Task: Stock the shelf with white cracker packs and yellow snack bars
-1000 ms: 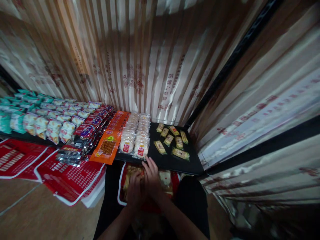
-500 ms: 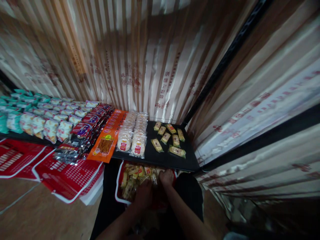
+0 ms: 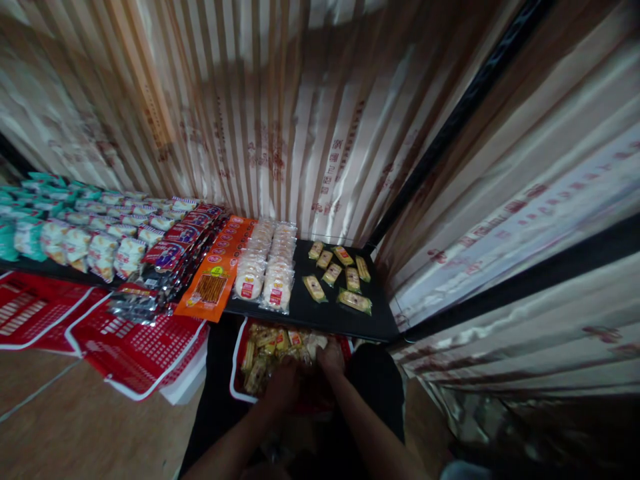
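A red basket with a white rim point(image 3: 234, 373) rests between my dark-trousered legs, below the shelf edge. It holds many small yellow wrapped snacks point(image 3: 257, 370). My left hand point(image 3: 284, 385) reaches down among these snacks, its fingers mostly hidden in shadow. At the basket's right side, my right hand point(image 3: 331, 360) is curled with its fingers bent inward. A pale wrapped packet point(image 3: 315, 343) lies against its fingertips; whether they grip it is unclear. On the black shelf point(image 3: 300, 320) above, several similar yellow wrapped snacks point(image 3: 331, 274) lie scattered.
Left along the shelf stand two rows of round wrapped crackers point(image 3: 277, 290), an orange snack bag point(image 3: 210, 283), dark red packets point(image 3: 173, 247), white packets point(image 3: 103, 253) and green ones point(image 3: 30, 233). Red baskets point(image 3: 145, 353) sit below. A black post point(image 3: 425, 160) and pleated curtain point(image 3: 280, 113) border the shelf.
My left hand has shifted slightly left and up within the basket. More of the pale packet shows beside my right hand. The snacks on the shelf have not moved.
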A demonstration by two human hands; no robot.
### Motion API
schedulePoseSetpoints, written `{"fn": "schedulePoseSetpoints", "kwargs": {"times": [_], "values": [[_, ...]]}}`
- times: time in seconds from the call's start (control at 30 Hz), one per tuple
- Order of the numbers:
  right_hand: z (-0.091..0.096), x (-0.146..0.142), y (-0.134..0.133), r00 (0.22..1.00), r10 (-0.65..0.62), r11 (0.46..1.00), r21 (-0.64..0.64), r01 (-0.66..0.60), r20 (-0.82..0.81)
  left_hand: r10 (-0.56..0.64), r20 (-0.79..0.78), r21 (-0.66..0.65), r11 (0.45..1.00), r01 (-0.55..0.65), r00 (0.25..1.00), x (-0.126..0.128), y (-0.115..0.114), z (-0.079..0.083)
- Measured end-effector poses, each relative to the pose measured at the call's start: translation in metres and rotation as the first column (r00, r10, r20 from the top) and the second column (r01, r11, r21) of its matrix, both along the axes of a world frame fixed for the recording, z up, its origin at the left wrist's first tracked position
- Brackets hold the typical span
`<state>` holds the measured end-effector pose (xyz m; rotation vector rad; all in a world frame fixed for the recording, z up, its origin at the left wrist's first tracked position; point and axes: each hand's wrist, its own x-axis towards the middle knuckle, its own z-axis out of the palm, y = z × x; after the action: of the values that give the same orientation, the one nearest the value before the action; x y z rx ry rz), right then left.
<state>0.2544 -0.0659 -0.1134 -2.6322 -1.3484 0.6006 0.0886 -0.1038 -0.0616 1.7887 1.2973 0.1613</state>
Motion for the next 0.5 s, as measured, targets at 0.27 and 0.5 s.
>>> {"fn": "schedulePoseSetpoints", "kwargs": {"times": [0.27, 0.5], "values": [[0.023, -0.019, -0.016, 0.997, 0.079, 0.973, 0.218, -0.082, 0.024, 0.094, 0.058, 0.051, 0.994, -0.097, 0.994, -0.001, -0.001, -0.014], [0.037, -0.054, -0.040, 0.975, 0.190, 0.944, 0.295, -0.149, -0.115, 0.375, 0.260, -0.157, 0.925, -0.345, 0.890, -0.006, 0.003, -0.017]]}}
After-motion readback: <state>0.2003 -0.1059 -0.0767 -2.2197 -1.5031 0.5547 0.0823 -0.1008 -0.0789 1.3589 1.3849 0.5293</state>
